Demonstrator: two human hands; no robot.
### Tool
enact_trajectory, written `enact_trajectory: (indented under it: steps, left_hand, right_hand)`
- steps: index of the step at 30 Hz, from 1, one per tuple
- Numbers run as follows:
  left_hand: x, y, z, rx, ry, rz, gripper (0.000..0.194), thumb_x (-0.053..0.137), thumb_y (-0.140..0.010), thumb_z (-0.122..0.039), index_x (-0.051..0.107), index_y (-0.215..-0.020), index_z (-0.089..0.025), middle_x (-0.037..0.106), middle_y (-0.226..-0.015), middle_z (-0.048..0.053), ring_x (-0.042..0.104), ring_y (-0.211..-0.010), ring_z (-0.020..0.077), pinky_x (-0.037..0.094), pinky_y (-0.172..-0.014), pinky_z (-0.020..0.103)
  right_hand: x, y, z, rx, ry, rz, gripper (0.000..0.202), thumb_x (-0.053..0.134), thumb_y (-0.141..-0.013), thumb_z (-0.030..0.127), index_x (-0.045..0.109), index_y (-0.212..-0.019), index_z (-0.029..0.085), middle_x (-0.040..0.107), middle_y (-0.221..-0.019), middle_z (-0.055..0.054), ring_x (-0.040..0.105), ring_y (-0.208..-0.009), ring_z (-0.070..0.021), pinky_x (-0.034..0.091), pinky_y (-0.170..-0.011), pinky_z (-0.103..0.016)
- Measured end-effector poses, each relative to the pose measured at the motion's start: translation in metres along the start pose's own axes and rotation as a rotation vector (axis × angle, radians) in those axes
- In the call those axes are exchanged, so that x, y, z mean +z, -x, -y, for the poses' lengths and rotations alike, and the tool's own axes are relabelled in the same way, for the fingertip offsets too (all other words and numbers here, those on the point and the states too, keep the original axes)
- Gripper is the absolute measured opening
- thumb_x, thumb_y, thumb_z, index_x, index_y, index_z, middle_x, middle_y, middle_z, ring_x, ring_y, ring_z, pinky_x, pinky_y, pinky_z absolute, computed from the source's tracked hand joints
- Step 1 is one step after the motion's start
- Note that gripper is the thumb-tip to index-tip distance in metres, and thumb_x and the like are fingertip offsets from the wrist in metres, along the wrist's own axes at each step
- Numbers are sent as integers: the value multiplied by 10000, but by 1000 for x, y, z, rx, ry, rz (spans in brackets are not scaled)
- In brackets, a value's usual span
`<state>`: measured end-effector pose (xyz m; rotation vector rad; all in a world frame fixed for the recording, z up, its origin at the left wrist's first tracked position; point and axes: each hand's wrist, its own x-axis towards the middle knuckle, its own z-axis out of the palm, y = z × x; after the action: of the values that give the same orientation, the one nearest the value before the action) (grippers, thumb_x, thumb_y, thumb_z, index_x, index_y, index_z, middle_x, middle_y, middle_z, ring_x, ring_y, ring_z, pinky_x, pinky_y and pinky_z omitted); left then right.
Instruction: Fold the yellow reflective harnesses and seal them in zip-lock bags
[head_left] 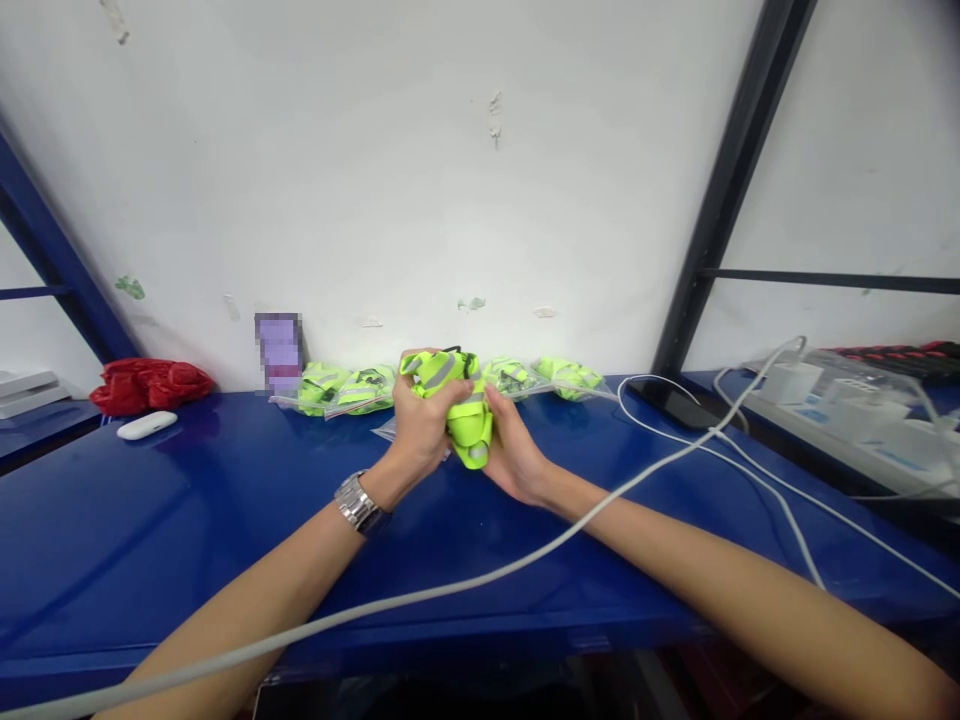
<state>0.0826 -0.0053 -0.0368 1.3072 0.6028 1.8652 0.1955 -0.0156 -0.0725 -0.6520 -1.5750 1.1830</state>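
A bundled neon-yellow reflective vest with grey stripes is held up between both hands, above the blue table. My left hand, with a metal watch on its wrist, grips the bundle from the left, thumb across its front. My right hand presses against its right side, fingers partly hidden behind the fabric. Behind the hands, clear bags with similar neon bundles lie along the wall: bagged vests on the left and bagged vests on the right. Part of a clear plastic bag shows beside my left hand.
A red bag, a white earbud case and an upright pixelated phone stand at the left. A white cable crosses in front of my arms. At right lie a dark phone and a power strip with chargers.
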Motion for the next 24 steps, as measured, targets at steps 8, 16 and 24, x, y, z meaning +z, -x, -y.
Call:
enact_trajectory:
  steps: [8, 16, 24]
  left_hand:
    - [24, 25, 10, -170, 206, -81, 373, 766, -634, -205, 537, -928, -211, 634, -846, -15, 645, -761, 156, 531, -786, 331]
    - [14, 34, 28, -89, 47, -81, 427, 690, -787, -432, 542, -1124, -216, 647, -1114, 49, 627, -1040, 208, 481, -932, 339]
    - [5, 32, 45, 64, -253, 92, 455, 439, -903, -586, 521, -1232, -283, 563, -1279, 53, 467, -1261, 251, 325, -1081, 420]
  right_hand:
    - [16, 4, 17, 82, -455, -127, 605, 384, -856, 676, 557, -1180, 195, 703, -967, -84, 656, -1003, -257, 571, -733, -350]
    - [18, 5, 19, 123, -608, -202, 440, 733, -693, 447, 601, -1043, 214, 718, -958, -38, 658, -1001, -246, 568, -723, -300]
    - [15, 4, 21, 52, -677, -237, 349, 797, -652, 321, 630, -931, 195, 727, -867, -27, 686, -867, -216, 559, -710, -282]
